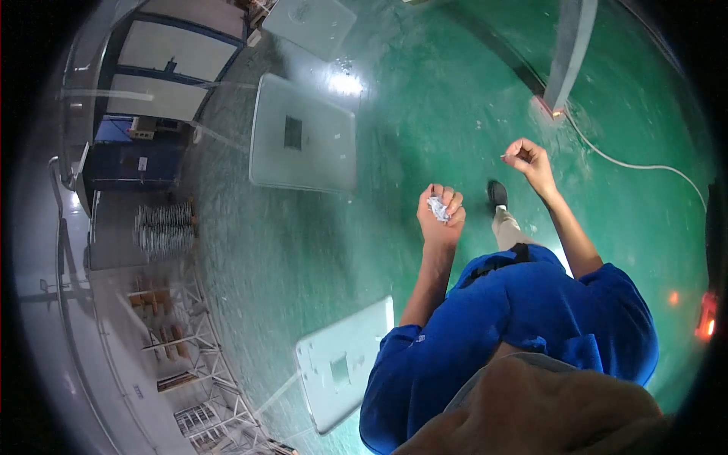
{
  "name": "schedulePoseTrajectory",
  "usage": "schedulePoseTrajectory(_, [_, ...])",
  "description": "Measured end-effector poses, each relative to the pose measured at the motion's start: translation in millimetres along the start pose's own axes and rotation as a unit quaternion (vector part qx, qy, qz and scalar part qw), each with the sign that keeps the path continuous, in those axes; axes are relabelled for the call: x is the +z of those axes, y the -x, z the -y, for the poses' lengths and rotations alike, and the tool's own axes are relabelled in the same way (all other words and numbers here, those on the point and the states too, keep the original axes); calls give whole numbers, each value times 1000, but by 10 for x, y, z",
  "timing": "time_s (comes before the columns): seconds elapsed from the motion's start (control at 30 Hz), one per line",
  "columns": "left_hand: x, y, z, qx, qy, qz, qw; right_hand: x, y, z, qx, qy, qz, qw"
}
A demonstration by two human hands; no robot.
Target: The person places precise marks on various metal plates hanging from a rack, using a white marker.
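Note:
My left hand (455, 227) is closed around a crumpled white wad (437, 208), thin like paper or film, which shows between the palm and the curled fingers. Off to its right and a little farther out, my right hand (537, 168) pinches something tiny and pale (505, 156) between thumb and fingertips, too small to name. The two hands are apart. Left of my left hand, a pale rectangular panel (326, 136) with rounded corners and a small rectangular opening stands nearest to it.
More pale panels lie along the left, one near (318, 371) and one far (311, 26). A grey post (570, 61) rises at far right, with a pale cable (644, 165) from its foot. A red light (707, 315) glows at the right edge. Shelving (155, 299) lines the left.

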State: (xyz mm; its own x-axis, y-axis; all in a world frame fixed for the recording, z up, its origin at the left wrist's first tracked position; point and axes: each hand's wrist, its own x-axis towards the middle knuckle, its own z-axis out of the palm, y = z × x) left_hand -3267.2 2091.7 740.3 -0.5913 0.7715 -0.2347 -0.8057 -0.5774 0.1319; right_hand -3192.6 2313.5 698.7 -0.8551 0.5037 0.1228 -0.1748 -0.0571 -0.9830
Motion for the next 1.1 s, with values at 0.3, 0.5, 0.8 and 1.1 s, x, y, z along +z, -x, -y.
schedulePoseTrajectory(0.3, [497,-1971,-1126,29,68,8,997,341,-2602,-320,-21,-1,68,997])
schedulePoseTrajectory(0.5, [437,-2812,-1995,80,23,2,997,893,-4089,-354,-67,-12,138,988])
schedulePoseTrajectory(0.8, [559,-3531,-2634,245,58,-38,967,1754,-5191,-669,0,-35,282,959])
schedulePoseTrajectory(1.1, [330,-3131,-2636,448,206,-132,860,3466,-5008,-532,-81,-93,451,884])
